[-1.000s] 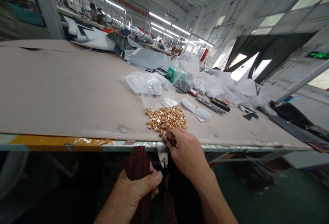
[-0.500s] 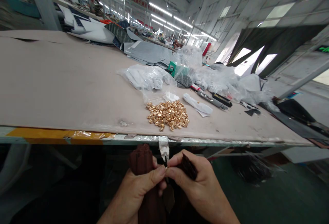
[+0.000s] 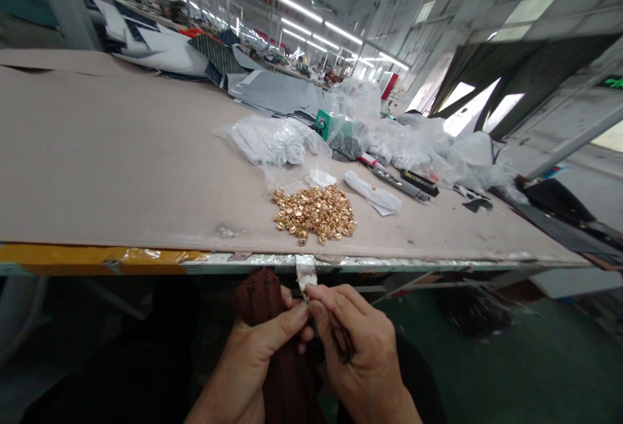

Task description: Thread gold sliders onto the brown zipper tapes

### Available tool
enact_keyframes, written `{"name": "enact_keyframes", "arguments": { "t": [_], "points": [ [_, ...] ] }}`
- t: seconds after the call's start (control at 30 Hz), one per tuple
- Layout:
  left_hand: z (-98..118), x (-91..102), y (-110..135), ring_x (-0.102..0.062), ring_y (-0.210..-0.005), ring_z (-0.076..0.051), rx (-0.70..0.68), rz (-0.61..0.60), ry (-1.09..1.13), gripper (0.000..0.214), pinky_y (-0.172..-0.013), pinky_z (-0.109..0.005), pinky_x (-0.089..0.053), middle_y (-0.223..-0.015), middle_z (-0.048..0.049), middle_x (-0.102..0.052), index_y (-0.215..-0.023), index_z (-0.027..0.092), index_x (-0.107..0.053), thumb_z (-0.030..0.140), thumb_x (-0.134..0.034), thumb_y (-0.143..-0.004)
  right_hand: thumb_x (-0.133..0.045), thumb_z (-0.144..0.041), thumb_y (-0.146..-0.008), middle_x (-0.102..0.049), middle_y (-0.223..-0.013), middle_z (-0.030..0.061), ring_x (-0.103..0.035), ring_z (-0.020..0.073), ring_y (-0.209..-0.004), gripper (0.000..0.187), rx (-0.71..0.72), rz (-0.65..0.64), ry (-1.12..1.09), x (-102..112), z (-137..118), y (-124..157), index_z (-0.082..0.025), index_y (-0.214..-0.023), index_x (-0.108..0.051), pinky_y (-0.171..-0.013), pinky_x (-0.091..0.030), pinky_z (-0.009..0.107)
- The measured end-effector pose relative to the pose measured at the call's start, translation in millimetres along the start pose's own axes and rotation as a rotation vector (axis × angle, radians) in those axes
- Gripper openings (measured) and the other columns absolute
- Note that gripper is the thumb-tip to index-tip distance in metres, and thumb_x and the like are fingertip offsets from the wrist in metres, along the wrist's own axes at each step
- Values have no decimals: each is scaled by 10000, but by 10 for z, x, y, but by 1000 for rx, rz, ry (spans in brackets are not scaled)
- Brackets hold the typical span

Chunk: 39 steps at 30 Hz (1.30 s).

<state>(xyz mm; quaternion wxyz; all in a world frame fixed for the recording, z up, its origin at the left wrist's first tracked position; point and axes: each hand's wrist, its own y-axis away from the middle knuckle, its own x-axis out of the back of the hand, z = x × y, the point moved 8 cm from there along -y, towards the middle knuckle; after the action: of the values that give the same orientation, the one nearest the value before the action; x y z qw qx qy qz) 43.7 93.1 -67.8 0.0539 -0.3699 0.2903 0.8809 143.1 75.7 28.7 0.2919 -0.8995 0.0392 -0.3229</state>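
Observation:
My left hand point(image 3: 253, 352) is closed around a dark brown, ribbed bundle of cloth-like material point(image 3: 260, 297), held upright just below the table edge. Its thumb and fingertips meet my right hand point(image 3: 363, 339). The right hand is closed too, with a dark brown piece of material point(image 3: 343, 345) partly showing between its fingers. What lies between the touching fingertips is too small to make out. Just behind them, a whitish strip point(image 3: 306, 269) hangs from the table edge. Beyond, small gold-coloured metal pieces point(image 3: 316, 213) lie in a pile.
On the table point(image 3: 121, 171), a clear plastic bag point(image 3: 277, 141) and a folded white paper point(image 3: 374, 194) lie by the pile. Farther back are a grey pen-like tool point(image 3: 396, 180), a green box point(image 3: 328, 124) and crumpled plastic point(image 3: 413, 145). Yellow tape point(image 3: 97, 256) covers part of the front edge.
My right hand has turned, its fingers now extending over the whitish strip, and the dark brown piece shows less. The bundle's top has moved slightly left. The view has shifted a little.

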Motion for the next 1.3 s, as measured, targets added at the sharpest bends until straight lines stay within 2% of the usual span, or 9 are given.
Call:
{"name": "enact_keyframes", "arguments": {
  "t": [0.2,0.33,0.43,0.57,0.8,0.93,1.03,1.23,1.3],
  "points": [
    [54,-35,63,-531,-508,-102,-80,39,-138,262,-530,-215,-445,-559,49,-609,-733,200,-626,260,-850,-611,-585,-204,-898,-642,-725,2,-566,110,-588,192,-295,14,-150,3,204,-85,-181,-1046,-705,-564,-457,211],
    [103,-83,99,-555,-537,-114,-171,44,-160,297,-540,-212,-464,-564,39,-630,-640,168,-687,248,-916,-469,-731,-261,-783,-458,-530,-77,-374,72,-464,151,-484,-41,-356,-22,255,-26,-190,-916,-728,-446,-309,197],
    [92,-115,69,-598,-585,-138,-177,-27,-111,310,-593,-224,-501,-581,35,-672,-613,179,-732,175,-933,-378,-808,-212,-679,-468,-546,-71,-394,71,-489,147,-466,-93,-403,-49,157,-4,-174,-800,-734,-466,-305,202],
    [141,-153,68,-607,-609,-152,-228,-73,-235,293,-597,-227,-510,-598,27,-697,-583,179,-740,54,-893,-366,-764,-192,-728,-585,-658,-19,-525,105,-617,99,-396,-95,-437,-57,65,-17,-156,-676,-688,-582,-391,216],
    [166,-134,187,-589,-509,-144,-81,4,-180,285,-504,-235,-476,-544,27,-651,-642,190,-672,194,-884,-453,-735,-256,-756,-484,-505,-68,-382,65,-452,156,-694,-69,-723,-113,335,124,-147,-694,-643,-440,-304,199],
    [282,20,195,-527,-512,-99,-197,132,-313,294,-501,-198,-436,-580,37,-627,-761,193,-705,299,-876,-546,-724,-254,-780,-482,-521,-67,-387,65,-475,143,-636,-64,-646,-69,338,130,-144,-713,-661,-459,-310,199],
    [264,38,165,-524,-547,-114,-199,109,-350,258,-532,-213,-438,-561,30,-590,-732,178,-705,345,-849,-597,-674,-247,-836,-545,-591,-31,-460,90,-538,154,-519,-79,-475,-37,292,118,-146,-719,-673,-507,-362,213],
    [171,16,100,-485,-509,-106,-82,15,-237,210,-520,-220,-435,-513,31,-556,-667,172,-677,319,-823,-632,-564,7,-780,-669,-772,73,-626,146,-697,208,144,-1,-212,95,-172,77,-104,-915,-677,-618,-479,220],
    [112,6,104,-485,-477,-103,-9,14,-179,208,-498,-219,-429,-480,34,-547,-643,172,-669,311,-824,-635,-561,13,-787,-675,-787,62,-631,141,-710,224,162,28,-239,115,-203,92,-128,-929,-665,-636,-488,214]
  ]
}}
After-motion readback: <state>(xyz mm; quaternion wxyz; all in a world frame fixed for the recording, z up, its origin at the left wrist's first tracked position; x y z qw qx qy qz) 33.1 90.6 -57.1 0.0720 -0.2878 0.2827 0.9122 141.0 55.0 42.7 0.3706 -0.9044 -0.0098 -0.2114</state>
